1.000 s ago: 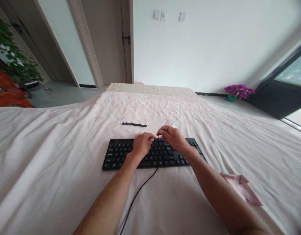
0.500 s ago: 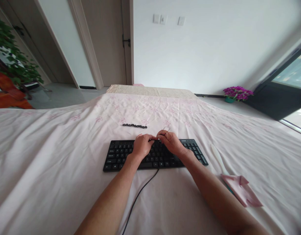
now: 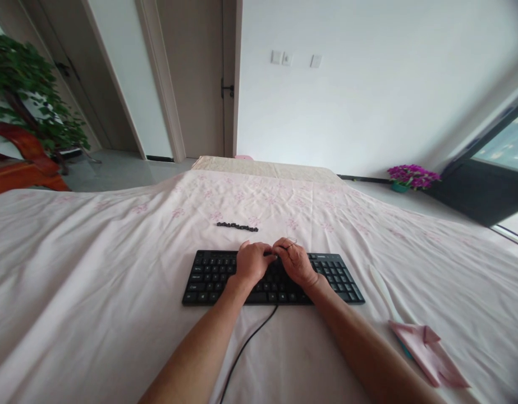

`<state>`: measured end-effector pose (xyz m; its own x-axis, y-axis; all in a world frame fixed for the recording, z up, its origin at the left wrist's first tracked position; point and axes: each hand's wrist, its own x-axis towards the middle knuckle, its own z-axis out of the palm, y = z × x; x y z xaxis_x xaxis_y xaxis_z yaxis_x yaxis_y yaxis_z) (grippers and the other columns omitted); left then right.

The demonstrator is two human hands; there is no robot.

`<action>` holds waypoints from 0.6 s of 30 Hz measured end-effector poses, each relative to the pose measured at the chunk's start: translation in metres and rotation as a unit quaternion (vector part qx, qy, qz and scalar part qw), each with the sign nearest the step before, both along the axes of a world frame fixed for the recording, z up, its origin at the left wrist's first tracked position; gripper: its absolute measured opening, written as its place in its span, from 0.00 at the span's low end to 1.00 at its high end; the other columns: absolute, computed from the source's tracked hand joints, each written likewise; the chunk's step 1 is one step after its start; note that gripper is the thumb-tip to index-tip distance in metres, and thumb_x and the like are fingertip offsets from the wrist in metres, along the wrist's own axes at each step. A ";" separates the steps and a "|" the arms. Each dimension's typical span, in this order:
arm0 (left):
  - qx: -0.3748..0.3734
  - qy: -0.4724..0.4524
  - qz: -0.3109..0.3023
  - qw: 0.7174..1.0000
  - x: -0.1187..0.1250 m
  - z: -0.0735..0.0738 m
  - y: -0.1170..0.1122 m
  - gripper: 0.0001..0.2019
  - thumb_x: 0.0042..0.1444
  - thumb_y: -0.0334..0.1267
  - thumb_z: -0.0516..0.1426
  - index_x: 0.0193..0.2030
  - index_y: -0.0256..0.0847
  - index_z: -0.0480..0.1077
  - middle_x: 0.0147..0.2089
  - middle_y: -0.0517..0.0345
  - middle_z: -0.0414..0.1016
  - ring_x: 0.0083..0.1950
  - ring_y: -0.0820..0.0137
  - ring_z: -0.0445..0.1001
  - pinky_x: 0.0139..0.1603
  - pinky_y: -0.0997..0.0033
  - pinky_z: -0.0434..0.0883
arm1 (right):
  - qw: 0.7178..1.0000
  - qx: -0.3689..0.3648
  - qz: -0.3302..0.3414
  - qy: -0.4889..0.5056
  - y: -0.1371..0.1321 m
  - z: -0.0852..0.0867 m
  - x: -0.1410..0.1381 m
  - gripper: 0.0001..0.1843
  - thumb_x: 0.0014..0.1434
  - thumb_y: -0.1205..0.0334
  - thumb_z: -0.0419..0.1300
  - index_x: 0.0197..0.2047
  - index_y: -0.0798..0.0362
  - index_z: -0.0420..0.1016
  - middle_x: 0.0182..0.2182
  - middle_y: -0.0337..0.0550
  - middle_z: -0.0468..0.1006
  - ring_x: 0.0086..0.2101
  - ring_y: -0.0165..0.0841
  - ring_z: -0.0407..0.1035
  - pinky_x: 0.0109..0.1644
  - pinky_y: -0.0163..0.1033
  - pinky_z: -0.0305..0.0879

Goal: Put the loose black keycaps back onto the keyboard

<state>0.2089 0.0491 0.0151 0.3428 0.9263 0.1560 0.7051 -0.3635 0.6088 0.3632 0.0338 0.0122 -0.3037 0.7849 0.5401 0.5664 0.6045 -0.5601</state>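
A black keyboard (image 3: 225,286) lies on the pale cloth, its cable running toward me. Over its upper middle, my left hand (image 3: 253,262) and my right hand (image 3: 296,262) meet with their fingertips almost touching. The left thumb and forefinger are pinched together; whatever is between them is too small to make out. My right fingers are closed on a thin wire tool (image 3: 292,239), whose looped end sticks out past the knuckles. Both hands cover the keys beneath them. Beyond the keyboard, small black keycaps (image 3: 237,226) lie in an uneven row.
To the right lie a white-handled brush (image 3: 383,289) and a folded pink cloth (image 3: 429,350) partly covering it. The keyboard cable (image 3: 246,345) trails between my forearms. A wrinkled, flower-printed cloth (image 3: 115,269) covers the surface. Farther off are a wooden chair (image 3: 29,163) and potted flowers (image 3: 412,176).
The whole scene sits slightly lower and farther right as my head view tilts. My hands stay together over the keyboard, with the fingers shifting slightly. The keycap row looks the same.
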 end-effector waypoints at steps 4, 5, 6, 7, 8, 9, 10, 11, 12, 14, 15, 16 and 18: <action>0.008 -0.024 -0.003 1.000 0.000 0.000 -0.001 0.11 0.59 0.47 0.54 0.39 0.52 0.78 0.40 0.62 0.81 0.45 0.68 0.75 0.64 0.62 0.52 | 0.999 0.029 -0.025 0.029 -0.002 0.001 0.002 0.11 0.66 0.62 0.48 0.35 0.51 0.68 0.29 0.40 0.72 0.32 0.32 0.68 0.40 0.38 0.64; 0.008 -0.030 -0.002 1.000 0.000 0.000 -0.001 0.11 0.59 0.47 0.54 0.39 0.51 0.78 0.40 0.62 0.81 0.45 0.68 0.76 0.64 0.62 0.52 | 0.999 0.033 -0.023 0.033 -0.003 0.001 0.002 0.11 0.66 0.62 0.47 0.35 0.51 0.68 0.29 0.40 0.72 0.32 0.32 0.68 0.40 0.38 0.64; 0.008 -0.037 0.001 0.999 0.000 0.000 -0.001 0.11 0.59 0.46 0.54 0.38 0.51 0.78 0.39 0.61 0.81 0.44 0.68 0.76 0.64 0.63 0.53 | 0.999 0.033 -0.015 0.034 -0.003 0.002 0.002 0.11 0.66 0.62 0.47 0.35 0.51 0.68 0.30 0.41 0.72 0.33 0.32 0.68 0.40 0.38 0.64; 0.009 -0.045 0.006 0.999 0.000 0.000 -0.001 0.11 0.59 0.45 0.54 0.38 0.50 0.78 0.39 0.61 0.81 0.43 0.68 0.76 0.64 0.64 0.54 | 0.999 0.035 -0.004 0.032 -0.003 0.002 0.001 0.11 0.66 0.62 0.47 0.36 0.51 0.69 0.31 0.41 0.73 0.33 0.32 0.68 0.41 0.38 0.65; 0.008 -0.055 0.012 0.998 -0.001 0.000 0.000 0.10 0.58 0.44 0.55 0.38 0.49 0.78 0.38 0.61 0.81 0.42 0.69 0.76 0.62 0.65 0.56 | 0.999 0.041 0.004 0.025 -0.004 0.002 0.001 0.11 0.66 0.62 0.47 0.37 0.51 0.69 0.32 0.42 0.73 0.34 0.32 0.68 0.41 0.39 0.65; 0.003 -0.064 0.019 0.998 -0.001 0.000 0.000 0.09 0.58 0.43 0.55 0.38 0.48 0.78 0.38 0.61 0.81 0.42 0.69 0.76 0.60 0.66 0.59 | 0.999 0.051 0.008 0.010 -0.005 0.003 0.000 0.11 0.66 0.62 0.47 0.39 0.51 0.69 0.33 0.43 0.74 0.35 0.32 0.68 0.42 0.39 0.65; -0.005 -0.074 0.026 0.997 -0.002 0.000 0.001 0.09 0.57 0.41 0.56 0.39 0.48 0.78 0.38 0.61 0.81 0.41 0.69 0.76 0.56 0.67 0.62 | 0.998 0.064 0.008 -0.013 -0.006 0.005 0.000 0.10 0.66 0.62 0.48 0.40 0.51 0.70 0.34 0.44 0.75 0.36 0.33 0.69 0.44 0.40 0.65; -0.015 -0.081 0.034 0.996 -0.002 -0.001 0.002 0.08 0.56 0.40 0.57 0.39 0.47 0.77 0.38 0.61 0.81 0.41 0.68 0.76 0.52 0.69 0.65 | 0.996 0.079 0.005 -0.042 -0.007 0.007 -0.001 0.09 0.66 0.62 0.49 0.40 0.51 0.70 0.36 0.45 0.76 0.38 0.34 0.69 0.46 0.41 0.64; -0.025 -0.089 0.041 0.995 -0.002 -0.001 0.003 0.08 0.55 0.39 0.57 0.39 0.47 0.77 0.38 0.60 0.81 0.41 0.68 0.76 0.48 0.70 0.67 | 0.993 0.095 -0.003 -0.067 -0.008 0.009 -0.001 0.09 0.65 0.63 0.50 0.41 0.50 0.71 0.38 0.45 0.76 0.40 0.35 0.68 0.48 0.43 0.63; -0.041 -0.113 0.054 0.991 -0.002 -0.004 0.005 0.08 0.53 0.36 0.58 0.39 0.46 0.77 0.39 0.61 0.81 0.42 0.68 0.76 0.43 0.72 0.68 | 0.989 0.122 -0.025 -0.083 -0.008 0.015 -0.001 0.08 0.65 0.63 0.51 0.41 0.50 0.71 0.41 0.45 0.77 0.47 0.38 0.67 0.52 0.45 0.61; -0.046 -0.130 0.059 0.989 -0.002 -0.005 0.007 0.08 0.53 0.36 0.58 0.39 0.46 0.77 0.39 0.61 0.81 0.42 0.69 0.77 0.43 0.73 0.68 | 0.989 0.127 -0.037 -0.073 -0.007 0.018 -0.001 0.09 0.65 0.64 0.50 0.42 0.50 0.71 0.41 0.45 0.77 0.48 0.38 0.66 0.53 0.45 0.60; -0.050 -0.150 0.062 0.985 -0.002 -0.007 0.008 0.08 0.52 0.35 0.59 0.39 0.46 0.77 0.39 0.61 0.81 0.42 0.69 0.77 0.43 0.73 0.69 | 0.989 0.123 -0.047 -0.060 -0.005 0.022 -0.001 0.10 0.66 0.64 0.48 0.43 0.50 0.71 0.41 0.45 0.77 0.48 0.37 0.66 0.52 0.45 0.61; -0.055 -0.193 0.065 0.978 -0.002 -0.010 0.010 0.08 0.52 0.35 0.59 0.40 0.45 0.76 0.39 0.60 0.80 0.42 0.71 0.77 0.44 0.73 0.69 | 0.992 0.093 -0.068 -0.053 0.001 0.027 0.000 0.13 0.67 0.64 0.46 0.45 0.51 0.71 0.39 0.46 0.76 0.44 0.36 0.68 0.49 0.42 0.63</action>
